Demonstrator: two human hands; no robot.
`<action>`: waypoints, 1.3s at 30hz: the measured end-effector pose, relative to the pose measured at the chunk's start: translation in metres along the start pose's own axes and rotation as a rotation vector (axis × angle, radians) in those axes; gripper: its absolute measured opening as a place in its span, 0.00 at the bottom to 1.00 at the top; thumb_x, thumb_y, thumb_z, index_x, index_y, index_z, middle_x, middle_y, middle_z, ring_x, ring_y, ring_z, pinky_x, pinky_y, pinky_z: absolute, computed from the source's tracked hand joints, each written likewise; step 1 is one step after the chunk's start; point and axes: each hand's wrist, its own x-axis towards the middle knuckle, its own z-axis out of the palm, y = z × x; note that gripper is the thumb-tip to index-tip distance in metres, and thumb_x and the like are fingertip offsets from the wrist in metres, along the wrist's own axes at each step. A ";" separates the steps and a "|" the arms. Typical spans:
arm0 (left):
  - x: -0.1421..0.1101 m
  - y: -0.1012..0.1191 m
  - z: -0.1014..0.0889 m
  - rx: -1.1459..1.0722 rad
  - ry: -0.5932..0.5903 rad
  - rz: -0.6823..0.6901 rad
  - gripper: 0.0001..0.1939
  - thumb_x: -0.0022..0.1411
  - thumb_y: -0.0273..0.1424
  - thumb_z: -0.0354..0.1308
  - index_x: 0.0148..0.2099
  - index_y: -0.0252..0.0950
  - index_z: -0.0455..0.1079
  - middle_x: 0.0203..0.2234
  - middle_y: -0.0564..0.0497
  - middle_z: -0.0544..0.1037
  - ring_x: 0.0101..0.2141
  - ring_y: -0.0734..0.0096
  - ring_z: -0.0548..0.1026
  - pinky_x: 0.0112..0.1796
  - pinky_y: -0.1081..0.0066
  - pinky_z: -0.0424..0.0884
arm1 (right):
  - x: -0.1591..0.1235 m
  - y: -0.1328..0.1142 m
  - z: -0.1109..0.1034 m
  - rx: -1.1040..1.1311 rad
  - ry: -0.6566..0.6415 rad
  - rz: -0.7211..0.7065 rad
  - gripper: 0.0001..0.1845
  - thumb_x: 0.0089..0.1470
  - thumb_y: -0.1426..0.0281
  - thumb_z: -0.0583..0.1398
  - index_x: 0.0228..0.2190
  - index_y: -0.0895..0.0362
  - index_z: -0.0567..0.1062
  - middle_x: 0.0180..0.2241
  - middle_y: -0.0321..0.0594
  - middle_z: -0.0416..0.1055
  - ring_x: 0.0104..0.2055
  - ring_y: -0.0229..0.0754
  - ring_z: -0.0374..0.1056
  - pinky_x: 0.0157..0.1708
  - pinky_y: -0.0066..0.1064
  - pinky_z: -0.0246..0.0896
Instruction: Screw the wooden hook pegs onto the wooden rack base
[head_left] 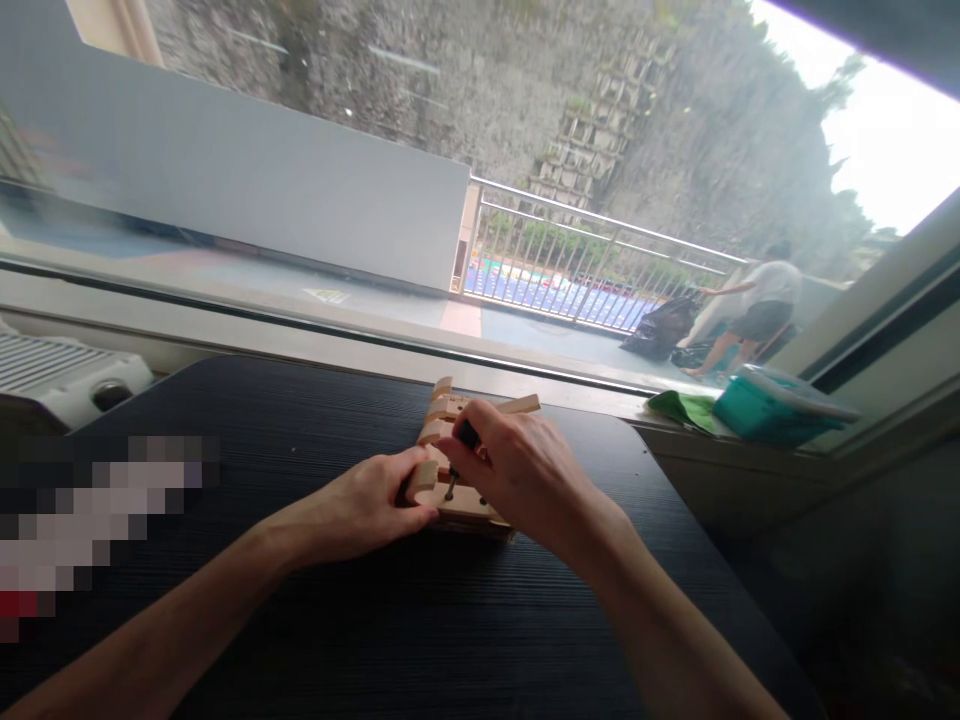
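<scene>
A small light-wood assembly [466, 501] made of slats and curved pieces lies on the dark table in front of me. My left hand [373, 505] is closed around its left end, thumb along the near side. My right hand [521, 465] grips the black handle of a screwdriver [452, 486], whose metal shaft points down at a hole in the near slat. Whether a screw sits under the tip is too small to tell. One more dark hole shows in that slat to the right. The right hand hides much of the assembly's right side.
The dark table [315, 640] has a ribbed grain. A white slatted appliance [75, 375] stands at the far left. On the sill at right are a teal container [780, 408] and a green cloth-like item [684, 408]. Beyond the window, a person [765, 290] bends by black bags.
</scene>
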 end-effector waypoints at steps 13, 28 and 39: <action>-0.004 0.007 -0.004 -0.009 -0.004 0.016 0.12 0.55 0.38 0.54 0.41 0.39 0.66 0.30 0.57 0.73 0.31 0.69 0.71 0.32 0.72 0.63 | 0.005 -0.005 -0.045 -0.224 -0.365 -0.303 0.07 0.57 0.70 0.58 0.30 0.57 0.76 0.33 0.39 0.75 0.35 0.39 0.68 0.27 0.30 0.45; -0.003 0.003 -0.002 -0.019 0.001 0.020 0.14 0.54 0.40 0.54 0.41 0.38 0.66 0.32 0.54 0.75 0.33 0.66 0.72 0.33 0.70 0.63 | 0.017 -0.006 -0.039 -0.282 -0.362 -0.212 0.13 0.57 0.63 0.55 0.35 0.56 0.76 0.29 0.41 0.75 0.29 0.41 0.69 0.24 0.30 0.45; -0.004 0.007 -0.004 -0.024 -0.008 0.011 0.10 0.55 0.39 0.54 0.37 0.39 0.65 0.30 0.56 0.74 0.31 0.68 0.72 0.32 0.71 0.63 | 0.011 -0.001 -0.059 -0.230 -0.327 -0.183 0.12 0.56 0.62 0.55 0.35 0.55 0.76 0.27 0.37 0.73 0.26 0.36 0.63 0.25 0.28 0.44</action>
